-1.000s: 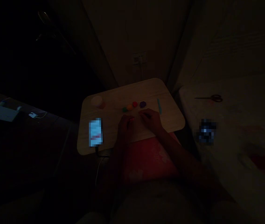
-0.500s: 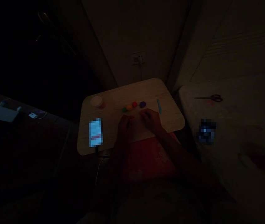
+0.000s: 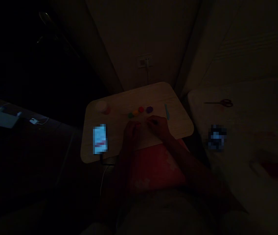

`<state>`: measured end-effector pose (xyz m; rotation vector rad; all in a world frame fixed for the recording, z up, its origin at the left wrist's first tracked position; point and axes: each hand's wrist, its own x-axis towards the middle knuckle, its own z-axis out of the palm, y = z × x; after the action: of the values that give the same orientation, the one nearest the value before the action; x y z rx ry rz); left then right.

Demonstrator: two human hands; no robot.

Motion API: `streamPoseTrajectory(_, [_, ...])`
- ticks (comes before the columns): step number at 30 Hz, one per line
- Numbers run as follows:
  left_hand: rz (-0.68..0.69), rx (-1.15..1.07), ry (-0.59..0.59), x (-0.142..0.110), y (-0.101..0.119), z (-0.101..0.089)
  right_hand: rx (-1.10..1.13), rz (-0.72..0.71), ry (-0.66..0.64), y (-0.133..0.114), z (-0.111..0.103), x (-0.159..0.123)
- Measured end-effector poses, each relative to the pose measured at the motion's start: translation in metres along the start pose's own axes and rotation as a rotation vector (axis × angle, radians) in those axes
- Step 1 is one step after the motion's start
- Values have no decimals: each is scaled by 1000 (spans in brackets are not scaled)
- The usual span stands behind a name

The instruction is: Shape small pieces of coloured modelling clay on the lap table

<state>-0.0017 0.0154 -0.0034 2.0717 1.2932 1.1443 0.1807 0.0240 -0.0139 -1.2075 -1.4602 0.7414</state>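
In dim light, my left hand [image 3: 131,130] rests over the near part of a small wooden table [image 3: 119,137], its fingers curled together. A faint reddish patch shows at its fingertips, too dark to name. Just to the right, my right hand [image 3: 159,126] has thumb and fingers pinched; whatever they hold is hidden. Beyond the hands, a green lump [image 3: 130,115], an orange lump [image 3: 135,113], a red ball [image 3: 141,109] and a purple lump [image 3: 149,109], all like modelling clay, form a short row. A teal plastic modelling knife [image 3: 167,112] lies right of them.
A pale-lidded tub [image 3: 101,106] stands at the table's far left, with a lit, blurred phone-like screen [image 3: 100,139] nearer. Scissors [image 3: 219,103] and a blurred dark object [image 3: 216,138] lie on a pale surface at right. A wall socket [image 3: 145,61] holds a plug.
The picture has become darker. My right hand has shifted slightly, its fingertips a touch lower and further left; the left hand is nearly still. The clay lumps have not moved.
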Motion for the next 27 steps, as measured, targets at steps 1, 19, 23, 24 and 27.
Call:
streamPoseTrajectory(1, [0,0,0,0,0,0,6,2,-5,-1,0,0])
streamPoseTrajectory(19, [5,-13,3,-1,0,0,-43,-3,73,1,1,0])
streamPoseTrajectory(23, [-6,-11,-4,-1,0,0,-10,1,51,2,1,0])
streamPoseTrajectory(24, [-10,-13,-7,-1,1,0,-1,6,43,2,1,0])
streamPoseTrajectory(27, [-18,-17,-6,0,1,-1,18,27,37,3,2,0])
